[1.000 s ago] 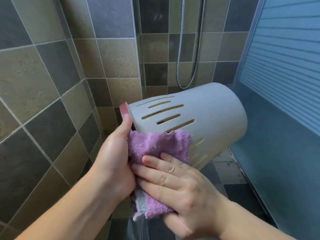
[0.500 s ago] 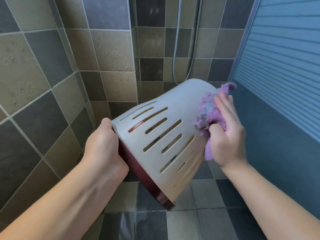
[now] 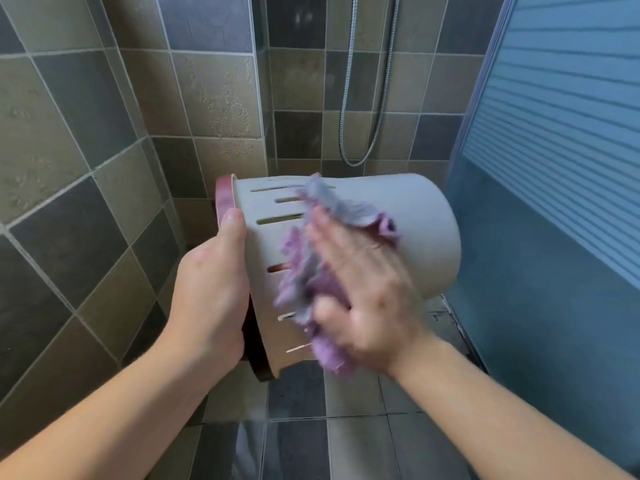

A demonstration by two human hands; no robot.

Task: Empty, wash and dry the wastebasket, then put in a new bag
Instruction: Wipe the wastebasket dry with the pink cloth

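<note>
1. One basket (image 3: 398, 216) is lying on its side in mid-air above the tiled floor (image 3: 349, 393), closed base pointing toward the blue door (image 3: 554, 237), dark red rim (image 3: 223, 199) pointing toward the left wall (image 3: 69, 168)
2. Slots are showing along the basket's side wall near the rim; six can be counted, and more may be lying hidden behind the cloth
3. Two bare hands are working on the basket
4. The left hand (image 3: 211, 292) is gripping the basket at its rim end, thumb lying along the outer wall just beside the rim, the other fingers curling out of sight past the rim, so their spread cannot be told
5. The right hand (image 3: 367, 292) is pressing one purple cloth (image 3: 311, 282) against the basket's side wall, between rim and base; its fingers are lying straight and close together over the cloth, though motion blur is hiding the fine detail
6. The cloth is bunching up, one grey-toned corner rising to the basket's upper edge, one frayed end hanging below the basket's lower edge
7. One shower hose (image 3: 363, 98) is hanging in a loop on the far wall, above and behind the basket
8. One pale plastic sheet (image 3: 242, 448) is lying on the floor below the basket
</note>
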